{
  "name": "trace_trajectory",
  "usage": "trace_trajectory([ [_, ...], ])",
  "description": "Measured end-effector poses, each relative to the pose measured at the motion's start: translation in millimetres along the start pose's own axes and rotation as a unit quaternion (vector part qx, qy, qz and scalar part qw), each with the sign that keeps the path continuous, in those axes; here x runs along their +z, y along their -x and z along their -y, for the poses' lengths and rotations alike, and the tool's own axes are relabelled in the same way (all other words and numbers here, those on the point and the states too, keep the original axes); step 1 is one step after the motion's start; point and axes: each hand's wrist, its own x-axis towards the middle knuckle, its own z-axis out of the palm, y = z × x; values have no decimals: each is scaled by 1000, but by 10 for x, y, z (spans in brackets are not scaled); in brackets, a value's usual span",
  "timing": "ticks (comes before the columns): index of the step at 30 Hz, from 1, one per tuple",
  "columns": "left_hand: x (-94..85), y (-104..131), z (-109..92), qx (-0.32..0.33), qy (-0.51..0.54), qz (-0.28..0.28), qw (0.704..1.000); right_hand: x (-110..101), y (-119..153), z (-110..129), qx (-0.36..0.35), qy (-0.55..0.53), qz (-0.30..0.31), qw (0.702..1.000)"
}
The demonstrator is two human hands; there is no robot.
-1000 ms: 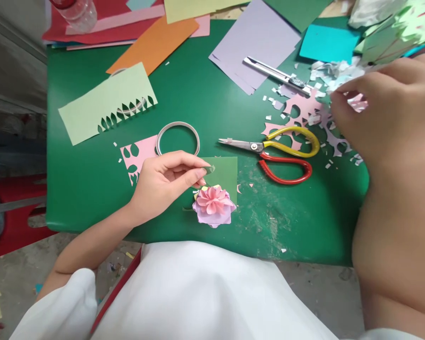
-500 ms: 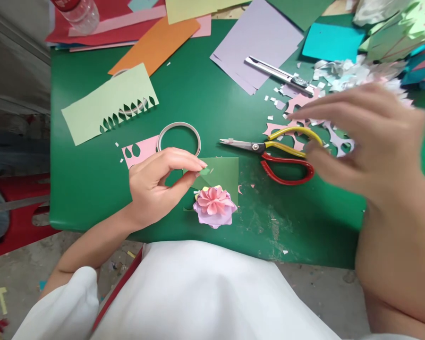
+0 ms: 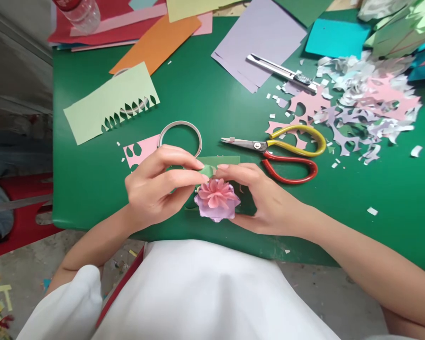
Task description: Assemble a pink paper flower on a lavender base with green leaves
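In the head view my left hand (image 3: 159, 184) pinches a small green paper leaf (image 3: 207, 170) between thumb and fingers. The leaf is at the upper edge of a paper flower (image 3: 217, 208) with pink petals over a lilac base. My right hand (image 3: 278, 200) grips this flower from the right, index finger above and thumb below. Its index fingertip is close to the leaf; whether they touch, I cannot tell. Partly hidden behind the hands lies a green paper sheet (image 3: 230, 160). Scissors (image 3: 258, 145) with one yellow and one red handle lie just beyond my right hand.
A roll of tape (image 3: 199, 137) and a pink cut-out sheet (image 3: 147, 148) lie beyond my left hand, near a pale green notched sheet (image 3: 106, 106). A utility knife (image 3: 279, 72) rests by lilac paper (image 3: 258, 38). Paper scraps (image 3: 357, 89) are heaped at right; a bottle (image 3: 85, 19) stands upper left.
My right hand has come down and left from above the scissors and scraps and now grips the flower. My left hand still pinches the green leaf, close to where it was.
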Motion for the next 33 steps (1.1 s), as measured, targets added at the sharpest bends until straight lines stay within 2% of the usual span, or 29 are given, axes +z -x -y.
trace_trajectory([
  [6,-32,14,-19,41,-17,3,999,-66,-8,-11,69,-94,-52,992],
  [11,-3,31,0,90,35,-4,995,-87,-30,-24,81,-80,-60,992],
  [19,-56,-8,20,99,37,42,994,-141,12,-45,76,-36,-35,996],
  [24,-50,10,54,80,58,35,995,-160,1,-115,14,67,-8,998],
  [29,-8,49,101,60,90,56,993,-234,-38,-120,-40,80,13,996],
  [31,-6,66,134,62,97,60,992,-258,-67,-82,-62,92,-15,994],
  [33,-12,81,167,62,97,65,991,-253,-107,-31,-100,133,-70,984],
])
